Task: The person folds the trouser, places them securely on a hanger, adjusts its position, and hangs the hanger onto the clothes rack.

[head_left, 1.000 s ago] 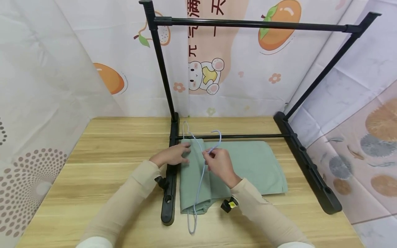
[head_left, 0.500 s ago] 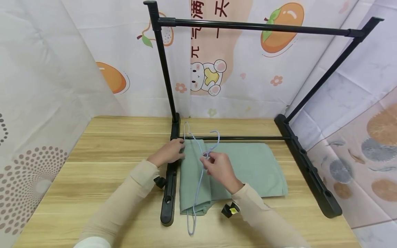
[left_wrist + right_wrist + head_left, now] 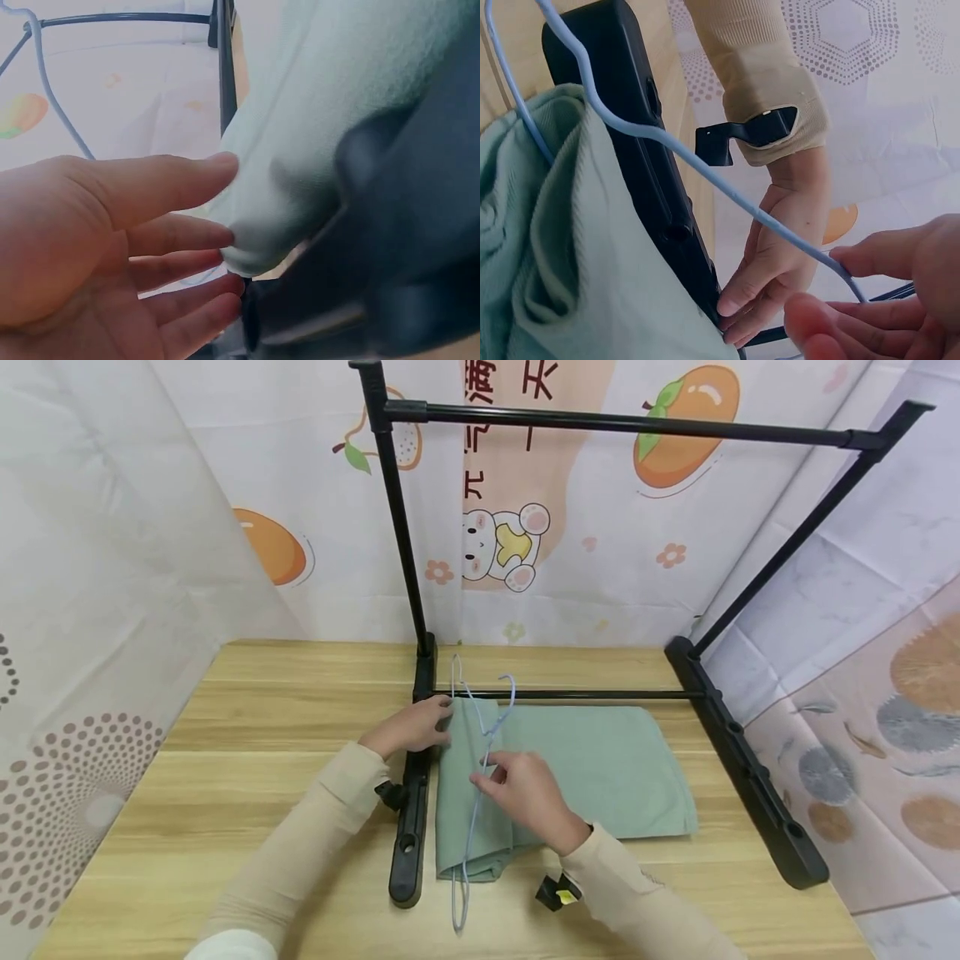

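Note:
A folded pale green garment (image 3: 600,768) lies on the table, its left part turned over into a layered strip. A light blue wire clothes hanger (image 3: 471,835) passes through this fold, one side under the strip and the other above it, with the hook (image 3: 510,681) up at the far side. My right hand (image 3: 528,789) holds the hanger's upper wire loosely between thumb and curled fingers. In the right wrist view, the thumb touches the wire (image 3: 727,187). My left hand (image 3: 408,727) touches the garment's left edge (image 3: 292,142) with nearly straight fingers.
A black rack stands around the garment: its left foot (image 3: 408,843) lies under my left wrist, its right foot (image 3: 750,768) farther right. A low bar (image 3: 600,694) runs behind the garment and a top bar (image 3: 615,421) crosses above. Printed curtains (image 3: 330,593) hang behind the wooden table (image 3: 247,727).
My right hand has slid from the hanger's neck down along its wire toward me. The hook has tipped left. My left hand has drawn back from atop the garment to its left edge.

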{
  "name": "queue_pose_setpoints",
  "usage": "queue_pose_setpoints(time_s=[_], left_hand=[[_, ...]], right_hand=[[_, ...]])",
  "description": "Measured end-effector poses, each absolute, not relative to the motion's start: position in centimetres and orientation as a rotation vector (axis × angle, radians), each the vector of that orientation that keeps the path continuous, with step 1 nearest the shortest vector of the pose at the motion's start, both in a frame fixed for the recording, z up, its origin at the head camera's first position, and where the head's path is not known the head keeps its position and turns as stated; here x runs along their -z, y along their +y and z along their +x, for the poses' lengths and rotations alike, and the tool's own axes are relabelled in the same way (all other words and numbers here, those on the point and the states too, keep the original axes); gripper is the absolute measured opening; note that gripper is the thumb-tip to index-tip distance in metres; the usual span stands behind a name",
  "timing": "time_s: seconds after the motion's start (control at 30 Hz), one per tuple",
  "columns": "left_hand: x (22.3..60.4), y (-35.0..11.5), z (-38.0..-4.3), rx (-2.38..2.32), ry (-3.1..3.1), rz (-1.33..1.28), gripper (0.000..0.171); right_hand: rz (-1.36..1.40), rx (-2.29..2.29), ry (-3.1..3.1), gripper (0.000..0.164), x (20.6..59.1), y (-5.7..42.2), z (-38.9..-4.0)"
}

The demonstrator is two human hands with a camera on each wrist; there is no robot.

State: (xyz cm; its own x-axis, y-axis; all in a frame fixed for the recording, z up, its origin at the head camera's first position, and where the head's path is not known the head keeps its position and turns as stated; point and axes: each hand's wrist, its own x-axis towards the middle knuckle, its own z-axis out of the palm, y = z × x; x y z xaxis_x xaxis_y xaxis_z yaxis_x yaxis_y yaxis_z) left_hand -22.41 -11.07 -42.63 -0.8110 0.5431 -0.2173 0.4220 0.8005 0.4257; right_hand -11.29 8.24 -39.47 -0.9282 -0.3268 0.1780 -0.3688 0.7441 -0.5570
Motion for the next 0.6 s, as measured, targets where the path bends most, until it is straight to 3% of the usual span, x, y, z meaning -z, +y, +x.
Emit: queue_pose_setpoints(time_s=[0.47, 0.6], left_hand=[[42.8, -13.3, -22.5, -1.083, 2.681, 0.281, 0.036], [43.0, -13.7, -22.2, -1.175, 2.687, 0.214, 0.034]], right_hand=[[0.653, -0.808, -2.968, 0.033, 39.7, 7.7, -10.1], [0.687, -0.765, -2.954, 0.029, 40.0, 7.4, -9.8]])
